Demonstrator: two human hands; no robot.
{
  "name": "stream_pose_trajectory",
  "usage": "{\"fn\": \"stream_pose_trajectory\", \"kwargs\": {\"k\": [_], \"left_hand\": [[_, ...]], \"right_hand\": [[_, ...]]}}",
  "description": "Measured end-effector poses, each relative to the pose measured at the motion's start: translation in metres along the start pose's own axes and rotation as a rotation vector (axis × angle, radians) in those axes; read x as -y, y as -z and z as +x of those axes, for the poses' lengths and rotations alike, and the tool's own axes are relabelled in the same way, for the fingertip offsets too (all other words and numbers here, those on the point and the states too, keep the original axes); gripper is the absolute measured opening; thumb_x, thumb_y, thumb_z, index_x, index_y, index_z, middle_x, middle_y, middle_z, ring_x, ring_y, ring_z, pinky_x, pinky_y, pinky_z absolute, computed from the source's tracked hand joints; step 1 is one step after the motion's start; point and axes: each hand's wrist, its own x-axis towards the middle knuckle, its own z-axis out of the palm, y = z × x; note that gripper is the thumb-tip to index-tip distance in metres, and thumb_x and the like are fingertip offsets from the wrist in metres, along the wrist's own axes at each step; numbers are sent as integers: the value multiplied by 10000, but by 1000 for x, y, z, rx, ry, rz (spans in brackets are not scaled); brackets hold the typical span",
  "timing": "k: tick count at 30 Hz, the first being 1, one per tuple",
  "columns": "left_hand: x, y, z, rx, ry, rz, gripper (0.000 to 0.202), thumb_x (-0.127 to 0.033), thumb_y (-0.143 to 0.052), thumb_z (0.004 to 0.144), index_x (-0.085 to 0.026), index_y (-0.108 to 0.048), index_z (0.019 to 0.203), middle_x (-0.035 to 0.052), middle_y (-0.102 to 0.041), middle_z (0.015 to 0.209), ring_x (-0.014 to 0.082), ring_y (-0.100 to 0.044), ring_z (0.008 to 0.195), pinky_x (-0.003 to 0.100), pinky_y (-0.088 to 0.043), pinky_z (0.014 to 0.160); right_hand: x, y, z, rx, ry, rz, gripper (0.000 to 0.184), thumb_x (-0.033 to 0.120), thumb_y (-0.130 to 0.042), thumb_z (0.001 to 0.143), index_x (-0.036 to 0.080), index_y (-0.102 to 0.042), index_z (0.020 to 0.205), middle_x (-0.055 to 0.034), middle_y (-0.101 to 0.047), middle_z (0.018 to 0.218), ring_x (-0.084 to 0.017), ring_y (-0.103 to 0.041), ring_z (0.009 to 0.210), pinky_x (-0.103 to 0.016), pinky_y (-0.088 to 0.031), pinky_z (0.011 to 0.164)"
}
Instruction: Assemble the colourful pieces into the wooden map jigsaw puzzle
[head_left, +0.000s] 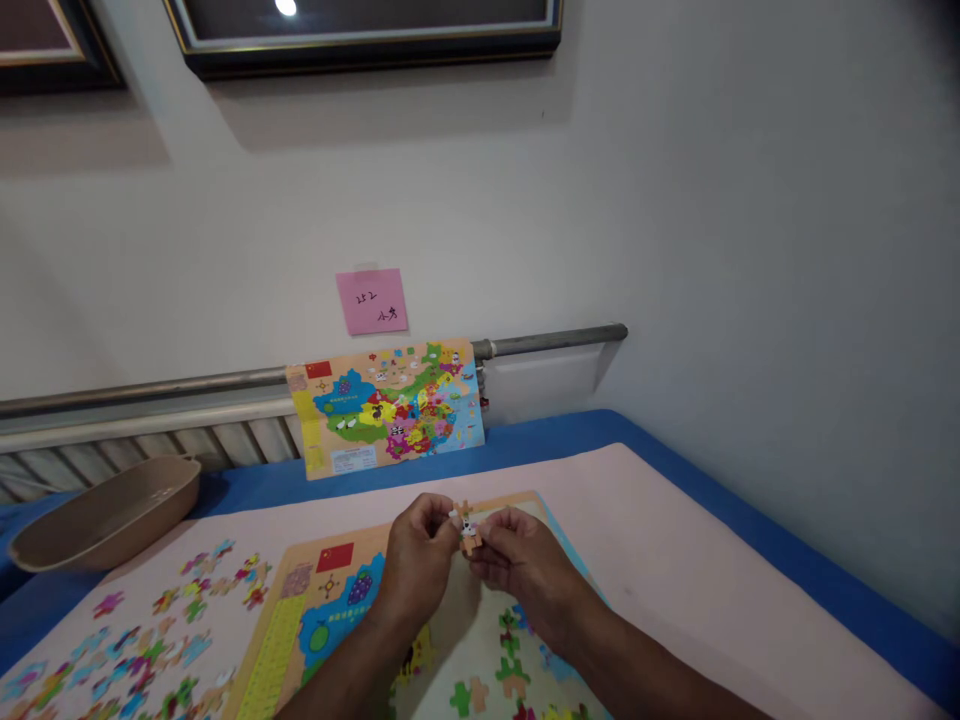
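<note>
My left hand (414, 562) and my right hand (520, 568) meet above the wooden puzzle board (296, 600), fingers pinched on a small orange puzzle piece (468, 528) with a black-and-white picture on it. Both hands grip this piece between thumb and fingertips. The board lies flat on the pink mat (675, 560), partly filled with coloured map pieces, and my forearms cover much of it. Several loose pieces lie inside the board's bare area near my right wrist (510, 680).
A finished map picture (386, 408) leans against the wall pipe behind the board. Many loose coloured pieces (150, 640) are scattered on the mat at the left. A beige tray (105, 515) sits far left on the blue table. A pink note (372, 300) sticks to the wall.
</note>
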Motion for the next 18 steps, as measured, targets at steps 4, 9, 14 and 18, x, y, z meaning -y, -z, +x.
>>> {"fn": "stream_pose_trajectory", "kwargs": {"k": [4, 9, 14, 18], "left_hand": [[1, 0, 0, 3, -5, -9, 174, -351, -682, 750, -185, -630, 764, -16, -577, 654, 149, -504, 618, 235, -390, 573], [0, -2, -2, -2, 12, -2, 186, -360, -671, 746, -182, -628, 778, -19, -572, 642, 146, -495, 600, 237, -390, 566], [1, -2, -2, 6, 8, -42, 195, -359, -687, 741, -176, -641, 790, -14, -589, 656, 145, -517, 613, 232, -401, 577], [2, -3, 0, -5, 65, -93, 240, -373, -725, 691, -166, -637, 775, -26, -563, 598, 127, -485, 561, 221, -375, 542]], "right_hand": [[-1, 0, 1, -10, 4, 2, 401, 375, -851, 564, 194, -526, 713, -8, -677, 681, -124, -615, 620, -276, -521, 672], [2, -2, 0, 0, -14, 36, 434, 381, -863, 519, 198, -519, 711, 2, -677, 648, -117, -611, 605, -269, -523, 673], [2, -3, -3, -5, -31, 49, 442, 387, -849, 530, 201, -498, 726, -18, -703, 684, -111, -619, 614, -248, -511, 654], [0, -4, -1, -67, -16, 1, 434, 373, -828, 545, 204, -505, 779, -19, -702, 663, -129, -633, 608, -244, -497, 609]]}}
